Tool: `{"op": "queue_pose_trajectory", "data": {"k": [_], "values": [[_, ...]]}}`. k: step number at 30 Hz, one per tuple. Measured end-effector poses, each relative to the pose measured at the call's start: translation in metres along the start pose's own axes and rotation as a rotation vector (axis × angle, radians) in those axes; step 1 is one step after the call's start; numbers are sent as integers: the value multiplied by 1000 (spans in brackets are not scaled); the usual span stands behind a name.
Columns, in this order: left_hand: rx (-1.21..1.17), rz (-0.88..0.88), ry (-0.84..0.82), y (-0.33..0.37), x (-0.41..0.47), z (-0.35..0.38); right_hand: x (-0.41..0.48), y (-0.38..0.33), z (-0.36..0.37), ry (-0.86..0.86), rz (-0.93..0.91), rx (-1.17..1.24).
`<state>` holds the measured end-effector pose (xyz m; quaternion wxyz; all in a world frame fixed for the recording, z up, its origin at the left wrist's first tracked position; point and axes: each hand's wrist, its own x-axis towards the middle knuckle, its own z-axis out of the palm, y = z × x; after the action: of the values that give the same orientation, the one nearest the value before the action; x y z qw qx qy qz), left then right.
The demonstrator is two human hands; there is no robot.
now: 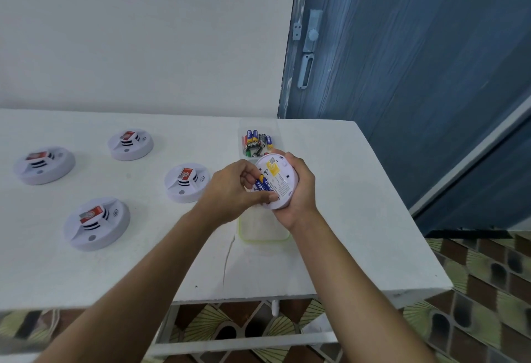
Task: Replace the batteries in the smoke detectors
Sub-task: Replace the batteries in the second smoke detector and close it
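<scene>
the right hand [298, 193] grips the round white plastic smoke detector [280, 181] by its rim, back side up, above the white table [359, 219]. the left hand [232, 190] curls its fingers onto the blue cylindrical batteries [263, 186] in the detector's back. just behind, a clear plastic tray [240, 132] holds loose batteries [255, 140]. four further white detectors [186, 183] lie to the left.

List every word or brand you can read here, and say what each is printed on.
"EVEREADY": black battery in the clear tray.
"CELL", start hidden: blue battery in the held smoke detector.
Yellow label and fine print on it: too small to read.
Red stickers on the four table detectors: blurred, unreadable.
</scene>
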<state>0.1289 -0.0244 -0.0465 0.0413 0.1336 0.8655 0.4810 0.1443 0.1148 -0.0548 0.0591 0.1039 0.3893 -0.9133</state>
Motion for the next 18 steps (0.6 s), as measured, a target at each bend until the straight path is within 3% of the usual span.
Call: {"op": "queue_pose_trajectory", "data": {"k": [12, 18], "values": [[-67, 8, 16, 7, -1, 12, -1, -5, -10, 46, -31, 49], [-387, -36, 103, 12, 0, 24, -1, -7, -7, 68, -68, 34]]}}
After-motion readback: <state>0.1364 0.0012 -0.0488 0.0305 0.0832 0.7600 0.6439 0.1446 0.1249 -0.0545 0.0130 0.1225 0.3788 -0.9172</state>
